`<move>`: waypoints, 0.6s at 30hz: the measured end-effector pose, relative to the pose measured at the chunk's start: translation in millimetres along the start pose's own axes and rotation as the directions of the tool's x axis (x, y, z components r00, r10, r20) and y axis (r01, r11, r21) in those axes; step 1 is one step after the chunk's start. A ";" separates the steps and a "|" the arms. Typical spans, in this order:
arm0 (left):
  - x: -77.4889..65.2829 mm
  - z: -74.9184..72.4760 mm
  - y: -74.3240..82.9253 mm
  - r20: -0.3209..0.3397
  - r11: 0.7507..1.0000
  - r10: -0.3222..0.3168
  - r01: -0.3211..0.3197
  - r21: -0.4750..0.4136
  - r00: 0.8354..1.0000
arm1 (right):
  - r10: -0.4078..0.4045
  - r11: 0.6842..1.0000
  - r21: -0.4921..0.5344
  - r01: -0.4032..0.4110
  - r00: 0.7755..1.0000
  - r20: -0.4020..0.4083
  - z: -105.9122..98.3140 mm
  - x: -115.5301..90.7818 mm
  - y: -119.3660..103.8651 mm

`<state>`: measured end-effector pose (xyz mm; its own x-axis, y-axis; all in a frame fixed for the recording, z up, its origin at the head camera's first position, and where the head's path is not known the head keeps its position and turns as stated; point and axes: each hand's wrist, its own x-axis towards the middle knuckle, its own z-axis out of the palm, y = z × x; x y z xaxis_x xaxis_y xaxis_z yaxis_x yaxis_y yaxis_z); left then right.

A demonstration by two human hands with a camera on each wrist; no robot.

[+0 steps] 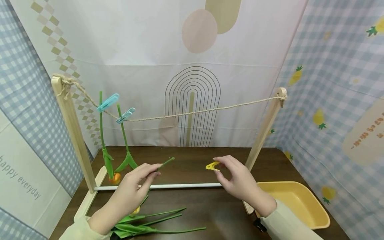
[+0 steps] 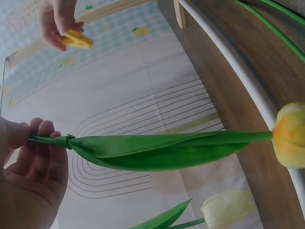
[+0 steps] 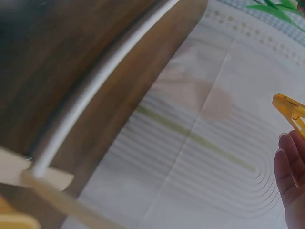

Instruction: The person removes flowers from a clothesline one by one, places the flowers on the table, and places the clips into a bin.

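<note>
My left hand (image 1: 132, 186) pinches the green stem (image 1: 168, 162) of an artificial tulip between thumb and fingers. In the left wrist view, that tulip's long leaf (image 2: 162, 151) and yellow-orange bloom (image 2: 289, 136) hang away from the hand. My right hand (image 1: 238, 176) pinches a yellow clothespin (image 1: 211, 166) by its handles, in front of and below the rope (image 1: 192, 113). Two light blue clothespins (image 1: 108, 102) grip the rope at its left. Each holds a tulip stem (image 1: 101, 130), with the flowers hanging down. The two hands are apart.
A wooden post (image 1: 73, 133) at left and another post (image 1: 265, 130) at right carry the rope. A white rod (image 1: 186, 185) joins their bases. Several tulips (image 1: 156, 230) lie on the dark table at the front. A yellow basin (image 1: 322, 213) stands at right.
</note>
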<state>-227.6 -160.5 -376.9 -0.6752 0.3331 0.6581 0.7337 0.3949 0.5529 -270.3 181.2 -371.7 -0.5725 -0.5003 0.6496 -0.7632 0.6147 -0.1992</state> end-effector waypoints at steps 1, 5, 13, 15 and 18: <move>-0.6 0.2 -0.2 0.013 1.000 0.007 -0.007 0.022 1.000 | 0.002 1.000 -0.009 -0.002 1.000 -0.004 -1.1 -5.3 2.9; -3.1 1.0 -0.3 0.059 0.994 0.042 -0.048 0.097 0.997 | 0.030 0.998 -0.051 -0.030 1.000 -0.007 -8.1 -28.0 15.6; -13.7 2.8 -2.7 0.149 0.966 0.109 -0.140 0.216 0.983 | 0.173 0.980 -0.102 -0.172 0.985 -0.002 -23.1 -67.4 39.6; -16.0 4.2 -4.6 0.174 0.956 0.100 -0.143 0.255 0.980 | 0.227 0.968 -0.112 -0.226 0.974 -0.002 -24.9 -75.9 43.4; -19.3 7.2 -7.5 0.214 0.947 0.079 -0.140 0.290 0.974 | 0.283 0.952 -0.119 -0.281 0.959 0.002 -26.6 -87.1 47.0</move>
<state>-220.6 -163.8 -397.4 -0.6159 0.5387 0.5749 0.7673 0.5757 0.2826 -248.4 269.8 -418.2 -0.7660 -0.3069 0.5649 -0.5300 0.7988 -0.2848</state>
